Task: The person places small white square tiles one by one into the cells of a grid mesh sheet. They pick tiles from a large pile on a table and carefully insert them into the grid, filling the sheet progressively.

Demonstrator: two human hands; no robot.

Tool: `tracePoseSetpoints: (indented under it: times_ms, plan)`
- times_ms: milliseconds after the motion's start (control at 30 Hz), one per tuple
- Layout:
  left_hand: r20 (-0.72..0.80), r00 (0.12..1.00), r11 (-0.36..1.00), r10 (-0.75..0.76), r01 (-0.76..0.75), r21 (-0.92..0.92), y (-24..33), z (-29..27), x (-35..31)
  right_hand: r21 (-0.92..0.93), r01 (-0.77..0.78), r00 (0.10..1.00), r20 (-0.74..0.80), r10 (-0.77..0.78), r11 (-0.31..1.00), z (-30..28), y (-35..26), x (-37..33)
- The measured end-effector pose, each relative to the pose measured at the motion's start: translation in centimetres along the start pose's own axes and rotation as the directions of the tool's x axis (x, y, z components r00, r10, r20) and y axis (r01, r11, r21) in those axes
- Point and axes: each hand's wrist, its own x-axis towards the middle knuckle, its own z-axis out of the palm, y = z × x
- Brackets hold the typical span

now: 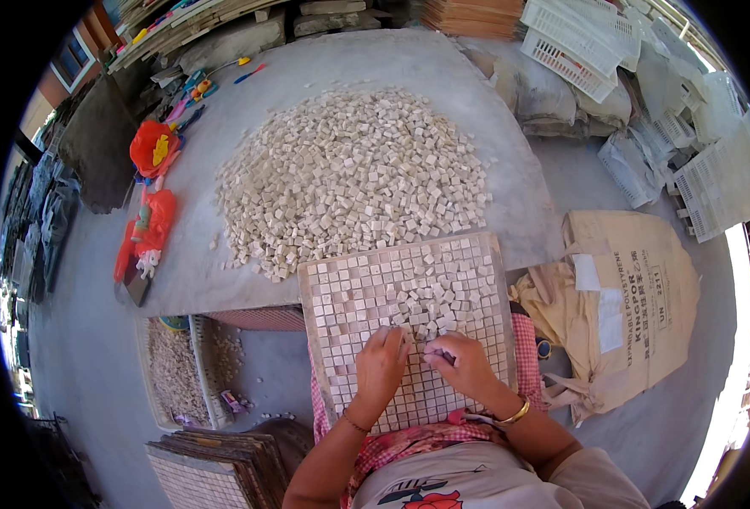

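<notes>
A square gridded tray (pixel 337 392) lies on my lap and leans toward the table edge. Many of its cells hold small off-white stone mosaic tiles, and a loose heap of tiles (pixel 432 299) is spread over its middle and right. My left hand (pixel 381 366) is over the tray's lower middle, fingers curled together at the heap's near edge. Close beside it, my right hand (pixel 464 363) has its fingers bent in, with something dark at the fingertips. Whatever either hand pinches is too small or hidden to name.
A large mound of stone tiles (pixel 358 170) covers the grey table (pixel 510 204) ahead. Red bags (pixel 150 222) and toys lie along its left. Below left are a white crate of tiles (pixel 207 373) and stacked trays (pixel 201 475); a tan sack (pixel 646 297) lies to the right.
</notes>
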Motion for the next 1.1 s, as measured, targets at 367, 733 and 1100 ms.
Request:
tracePoseSetpoints:
  times_ms: [367,733,1100]
  plan:
    - [-0.023,0.993,0.987,-0.119,0.116,-0.112,-1.6,-4.5,-1.2,-0.004,0.185,0.981,-0.050,-0.185,0.983,0.6,1.2,0.2]
    - [-0.145,0.956,0.957,-0.253,0.226,-0.184,-2.3,-5.7,-4.3,-0.327,0.209,0.976,0.127,-0.176,0.922,4.1,-0.1,3.0]
    - [-0.161,0.894,0.883,-0.418,0.357,-0.305,-3.3,-6.9,-6.9,-0.187,0.217,0.949,0.269,-0.162,0.958,6.9,-0.7,3.1]
